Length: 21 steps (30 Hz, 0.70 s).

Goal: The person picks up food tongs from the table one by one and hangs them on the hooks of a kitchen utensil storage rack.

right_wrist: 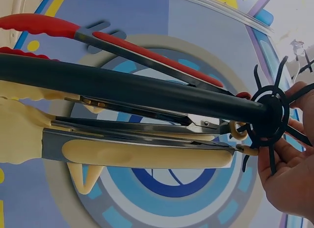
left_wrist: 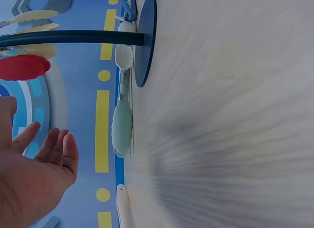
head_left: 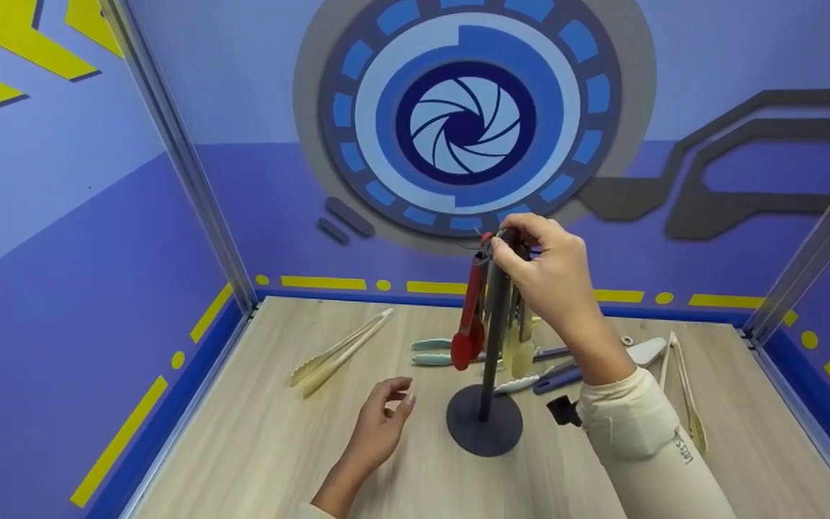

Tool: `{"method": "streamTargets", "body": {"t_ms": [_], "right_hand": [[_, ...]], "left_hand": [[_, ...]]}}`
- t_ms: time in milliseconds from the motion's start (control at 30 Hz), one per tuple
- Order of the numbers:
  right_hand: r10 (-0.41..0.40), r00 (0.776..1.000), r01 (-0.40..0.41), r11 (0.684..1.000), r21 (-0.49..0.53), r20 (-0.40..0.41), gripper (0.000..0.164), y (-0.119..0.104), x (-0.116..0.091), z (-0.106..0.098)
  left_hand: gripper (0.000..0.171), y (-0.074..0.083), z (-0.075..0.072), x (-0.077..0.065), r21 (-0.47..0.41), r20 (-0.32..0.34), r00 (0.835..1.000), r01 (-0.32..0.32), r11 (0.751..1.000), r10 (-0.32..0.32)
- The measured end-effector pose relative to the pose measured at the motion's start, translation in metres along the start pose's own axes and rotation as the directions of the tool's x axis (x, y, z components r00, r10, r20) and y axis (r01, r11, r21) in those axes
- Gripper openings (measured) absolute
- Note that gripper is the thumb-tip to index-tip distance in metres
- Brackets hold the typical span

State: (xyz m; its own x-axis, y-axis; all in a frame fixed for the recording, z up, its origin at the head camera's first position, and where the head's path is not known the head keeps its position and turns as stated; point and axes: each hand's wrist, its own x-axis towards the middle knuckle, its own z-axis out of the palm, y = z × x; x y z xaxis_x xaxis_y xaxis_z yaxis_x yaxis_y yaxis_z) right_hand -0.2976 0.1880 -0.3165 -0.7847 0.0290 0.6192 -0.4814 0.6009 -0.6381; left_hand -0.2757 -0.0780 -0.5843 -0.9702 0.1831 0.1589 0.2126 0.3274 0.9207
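Note:
A black utensil stand (head_left: 491, 367) with a round base rises from the wooden table. Its top is a ring of curved hooks (right_wrist: 269, 117), and my right hand (head_left: 550, 270) holds it there with thumb and fingertips. Red-handled tongs (head_left: 467, 317) hang on the left side of the pole. Cream-coloured tongs (right_wrist: 147, 153) hang on the other side, seen close up in the right wrist view. My left hand (head_left: 380, 418) is to the left of the base, fingers loosely bent and holding nothing. In the left wrist view that hand (left_wrist: 39, 179) appears apart from the stand.
Cream tongs (head_left: 341, 352) lie at the back left of the table (head_left: 242, 461). Mint-tipped tongs (head_left: 431, 358) lie behind the stand. White-and-blue tongs (head_left: 559, 378) are under the right forearm, with another cream pair (head_left: 689, 396) farther right. Printed panels and metal posts (head_left: 184, 151) enclose the table.

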Motion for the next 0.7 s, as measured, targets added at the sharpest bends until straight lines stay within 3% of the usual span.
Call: {"method": "streamTargets", "body": {"t_ms": [367,567,700], "right_hand": [[0.041,0.999,-0.042,0.999,0.033,0.03,0.012,-0.001,-0.001,0.0],[0.058,0.998,-0.059,0.998,0.031,0.024,0.015,-0.001,-0.002,0.0],[0.07,0.997,-0.07,0.997,0.033,0.02,0.016,-0.001,-0.002,0.001]], "left_hand": [[0.041,-0.011,-0.012,0.013,0.063,-0.048,0.999,0.022,0.998,-0.019],[0.039,-0.026,-0.029,0.032,0.158,-0.112,0.994,0.032,0.987,-0.014],[0.039,-0.041,-0.046,0.049,0.27,-0.16,0.987,0.035,0.962,0.009]]}}
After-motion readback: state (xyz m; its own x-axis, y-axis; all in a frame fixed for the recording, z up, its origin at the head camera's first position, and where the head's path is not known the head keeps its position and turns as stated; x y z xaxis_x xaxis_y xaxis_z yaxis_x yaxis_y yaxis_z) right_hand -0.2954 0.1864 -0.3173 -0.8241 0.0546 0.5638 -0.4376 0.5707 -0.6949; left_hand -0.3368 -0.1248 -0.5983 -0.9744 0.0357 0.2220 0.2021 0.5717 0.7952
